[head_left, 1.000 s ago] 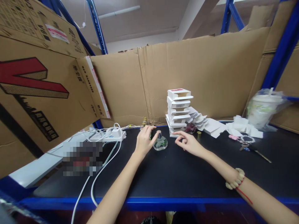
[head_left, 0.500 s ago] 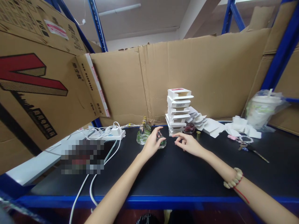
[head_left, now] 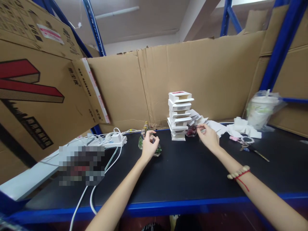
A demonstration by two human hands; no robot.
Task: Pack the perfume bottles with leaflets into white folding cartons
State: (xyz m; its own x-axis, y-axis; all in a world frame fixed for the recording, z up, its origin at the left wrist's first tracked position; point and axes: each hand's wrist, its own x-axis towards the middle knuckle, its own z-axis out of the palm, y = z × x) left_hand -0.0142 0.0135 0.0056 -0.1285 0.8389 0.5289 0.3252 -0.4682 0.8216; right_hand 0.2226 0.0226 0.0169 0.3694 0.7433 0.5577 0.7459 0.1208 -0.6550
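My left hand (head_left: pixel 150 146) is curled around the top of a green glass bottle (head_left: pixel 158 151) standing on the black table. Behind it, more green bottles (head_left: pixel 141 142) with shiny caps stand in a row. My right hand (head_left: pixel 209 137) has its thumb and fingertips together, beside a dark red glass item (head_left: pixel 192 131); what they hold, if anything, is too small to make out. Between my hands, farther back, rises a stack of open white boxes (head_left: pixel 179 114).
White papers (head_left: pixel 243 127) lie at the back right, near a keyring (head_left: pixel 246 140) and a bagged cup (head_left: pixel 261 109). A power strip (head_left: pixel 117 140) with white cables is on the left, below a large cardboard box (head_left: pixel 48 96).
My right hand has moved right, from beside the box stack to the red glass item. My left hand has shifted slightly left with the green bottle. The view has turned a little.
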